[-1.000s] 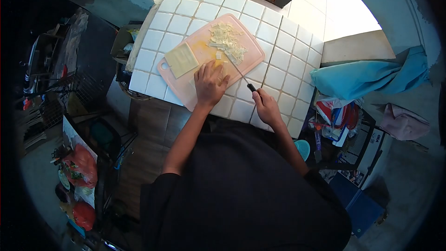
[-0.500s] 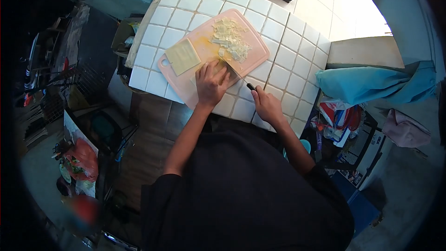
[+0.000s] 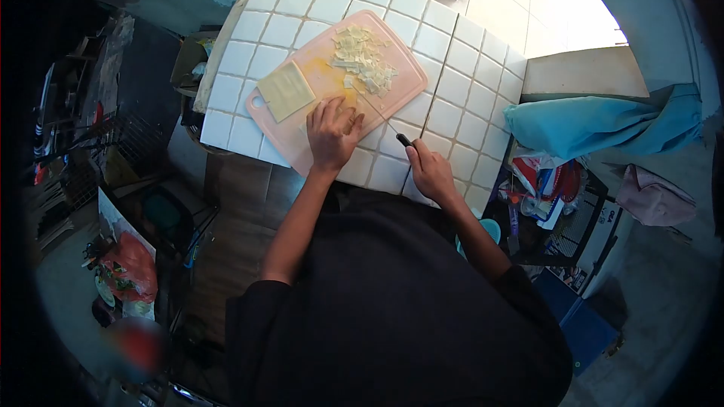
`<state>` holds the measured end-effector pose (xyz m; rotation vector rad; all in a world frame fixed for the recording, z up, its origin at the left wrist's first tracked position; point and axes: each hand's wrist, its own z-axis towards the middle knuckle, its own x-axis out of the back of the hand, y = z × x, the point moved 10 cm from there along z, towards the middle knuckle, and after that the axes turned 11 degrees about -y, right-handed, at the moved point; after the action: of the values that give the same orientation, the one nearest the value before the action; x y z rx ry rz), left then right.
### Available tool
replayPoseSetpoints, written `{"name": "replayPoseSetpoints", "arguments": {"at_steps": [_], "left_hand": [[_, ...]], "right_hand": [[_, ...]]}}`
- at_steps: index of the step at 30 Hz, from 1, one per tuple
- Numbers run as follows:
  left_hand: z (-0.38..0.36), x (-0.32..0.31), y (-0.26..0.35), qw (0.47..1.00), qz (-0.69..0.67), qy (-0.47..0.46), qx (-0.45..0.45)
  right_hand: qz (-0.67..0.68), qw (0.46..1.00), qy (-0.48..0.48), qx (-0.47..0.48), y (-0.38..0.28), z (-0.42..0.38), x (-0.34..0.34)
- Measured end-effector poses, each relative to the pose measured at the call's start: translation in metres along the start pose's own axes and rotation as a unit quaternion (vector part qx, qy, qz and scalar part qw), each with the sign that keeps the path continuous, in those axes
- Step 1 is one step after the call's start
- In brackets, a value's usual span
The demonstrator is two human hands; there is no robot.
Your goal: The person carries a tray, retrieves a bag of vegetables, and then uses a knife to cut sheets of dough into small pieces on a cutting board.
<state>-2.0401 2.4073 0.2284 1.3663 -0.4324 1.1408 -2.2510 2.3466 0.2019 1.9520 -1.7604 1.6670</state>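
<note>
On a pink cutting board (image 3: pixel 411 87) lie a pale yellow square dough sheet or stack of sheets (image 3: pixel 286 92) and a spread of small cut pale pieces (image 3: pixel 363 60). My left hand (image 3: pixel 332 136) rests on the board's near side, fingers apart and tips down; what lies under them is mostly hidden. My right hand (image 3: pixel 434 172) is closed around the black handle of a knife (image 3: pixel 404 139). The thin blade points up and left over the board, its tip between the cut pieces and my left fingers.
The board sits on a white-tiled counter (image 3: pixel 471 90). Right of it hang a teal cloth (image 3: pixel 603 126) and a pink cloth (image 3: pixel 654 196), above bagged items (image 3: pixel 547 181). A teal container (image 3: pixel 489 231) is by my right forearm. A red plastic bag (image 3: pixel 132 264) lies at lower left.
The whole view has shifted slightly, so the board and counter appear a little further left. My left fingers look slightly more spread; my right hand keeps its hold on the knife.
</note>
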Motion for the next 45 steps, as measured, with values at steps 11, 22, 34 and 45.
{"name": "replayPoseSetpoints", "arguments": {"at_steps": [11, 22, 34, 45], "left_hand": [[-0.003, 0.006, 0.000, 1.000, -0.002, 0.001, 0.017], [-0.012, 0.007, 0.008, 1.000, 0.012, -0.003, -0.010], [-0.015, 0.008, 0.006, 1.000, -0.001, 0.003, -0.003], [-0.011, 0.006, 0.007, 1.000, 0.003, -0.013, 0.005]], "right_hand": [[-0.080, 0.994, -0.062, -0.049, -0.022, 0.014, -0.012], [-0.002, 0.998, -0.054, -0.027, 0.000, 0.013, -0.012], [-0.036, 0.998, -0.056, -0.014, -0.009, 0.000, -0.011], [-0.072, 0.993, -0.082, -0.040, -0.026, 0.009, -0.013]]}}
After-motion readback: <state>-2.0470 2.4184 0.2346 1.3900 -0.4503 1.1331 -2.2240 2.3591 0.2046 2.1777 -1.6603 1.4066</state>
